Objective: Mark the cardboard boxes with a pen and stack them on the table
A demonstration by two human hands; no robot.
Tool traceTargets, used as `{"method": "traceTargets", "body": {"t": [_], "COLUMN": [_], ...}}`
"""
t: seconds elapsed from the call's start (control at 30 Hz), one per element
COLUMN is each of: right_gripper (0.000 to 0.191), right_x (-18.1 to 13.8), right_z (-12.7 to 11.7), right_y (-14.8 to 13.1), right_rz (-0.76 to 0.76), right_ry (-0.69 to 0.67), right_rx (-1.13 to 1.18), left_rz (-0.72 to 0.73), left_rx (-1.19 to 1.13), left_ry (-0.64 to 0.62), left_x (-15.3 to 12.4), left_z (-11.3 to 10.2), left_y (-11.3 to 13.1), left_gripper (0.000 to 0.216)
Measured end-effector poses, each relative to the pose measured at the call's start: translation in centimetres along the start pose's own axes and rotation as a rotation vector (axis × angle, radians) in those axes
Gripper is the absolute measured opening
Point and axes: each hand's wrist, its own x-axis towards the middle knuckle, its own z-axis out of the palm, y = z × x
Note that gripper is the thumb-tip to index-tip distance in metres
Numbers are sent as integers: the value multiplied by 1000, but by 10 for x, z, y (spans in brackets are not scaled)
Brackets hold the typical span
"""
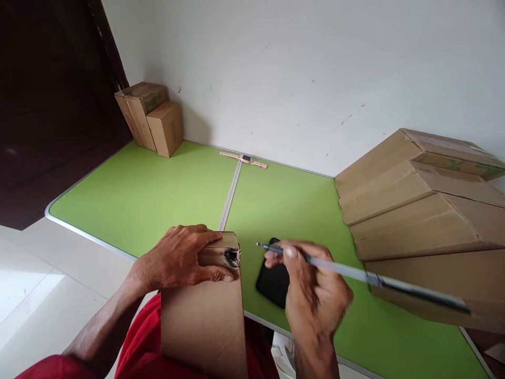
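A cardboard box (205, 321) leans against the near table edge and my lap. My left hand (189, 258) grips its upper end, with the fingers over the top and the thumb along the near side. At the box's top right corner is a torn hole (232, 257) ringed with black marks. My right hand (315, 289) pinches a long grey and black pen (347, 271) near its tip. The tip points left, a short way from the hole and apart from the box. Partly behind my right hand lies a black phone (272, 281).
The green table (169, 195) meets a white wall. Two cardboard boxes (165, 129) stand at the back left, and several larger cartons (414, 210) line the right side. A pink-strapped smartwatch (246, 158) lies by the wall.
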Motion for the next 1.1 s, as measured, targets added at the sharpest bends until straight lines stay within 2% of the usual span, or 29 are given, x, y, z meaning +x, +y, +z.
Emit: {"method": "traceTargets", "body": {"t": [0.03,0.1,0.13,0.17,0.3,0.4,0.5,0.6,0.7,0.83,0.93,1.1], "right_gripper": [25,37,38,35,22,29,31,46,52,51,61,63], "right_x": [14,46,62,75,102,101,96,83,54,3,-18,-11], "right_z": [3,11,16,22,47,59,60,45,18,-13,-15,-11], "right_y": [7,25,35,44,77,89,85,69,52,44,48,62], "right_rz": [37,166,252,307,439,489,491,461,463,586,664,690], "right_ry": [-52,-262,-408,-472,-565,-605,-609,-562,-465,-354,-309,-249], "right_rx": [-107,-428,-644,-751,-962,-1029,-1057,-1084,-1141,-1222,-1204,-1064], "left_rz": [-2,-14,-21,-28,-50,-60,-52,-38,-26,-10,-1,11], "left_rx": [1,1,-1,-4,-23,-27,-10,-7,-20,-29,-26,-30], "left_ry": [1,18,26,30,22,18,21,23,24,23,19,19], "left_x": [0,-1,-1,-2,-1,0,1,1,0,0,1,1], "left_z": [0,1,1,2,1,0,0,0,0,2,2,3], "left_y": [0,0,1,1,0,1,1,-1,-2,-4,-5,-6], "left_gripper": [64,63,62,61,59,60,61,61,63,62,60,62]}}
